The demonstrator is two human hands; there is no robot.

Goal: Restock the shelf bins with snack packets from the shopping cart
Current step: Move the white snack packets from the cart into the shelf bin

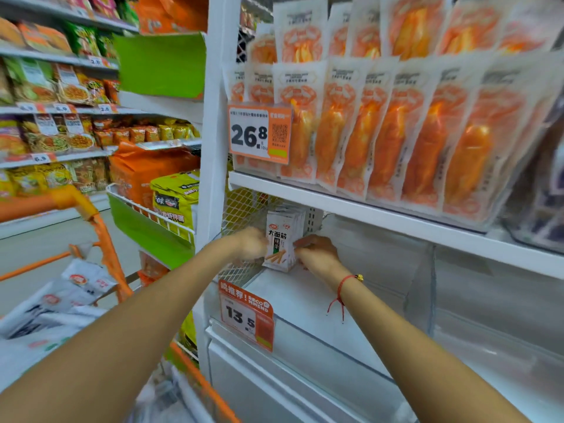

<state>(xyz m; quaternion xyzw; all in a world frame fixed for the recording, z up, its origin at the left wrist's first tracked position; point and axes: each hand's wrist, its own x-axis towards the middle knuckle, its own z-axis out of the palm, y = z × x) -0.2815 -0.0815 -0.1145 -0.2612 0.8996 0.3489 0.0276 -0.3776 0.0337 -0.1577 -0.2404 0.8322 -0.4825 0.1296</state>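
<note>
Standing upright at back-left of white shelf bin (305, 303): snack packets (279, 242). Gripping stack either side, fingers curled: left hand (250, 243), right hand (317, 253). Sitting lower left: orange shopping cart (103, 239).

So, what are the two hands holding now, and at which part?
Both hands hold the stack of white snack packets standing upright in the shelf bin: the left hand on its left edge, the right hand on its right edge, low down.
</note>
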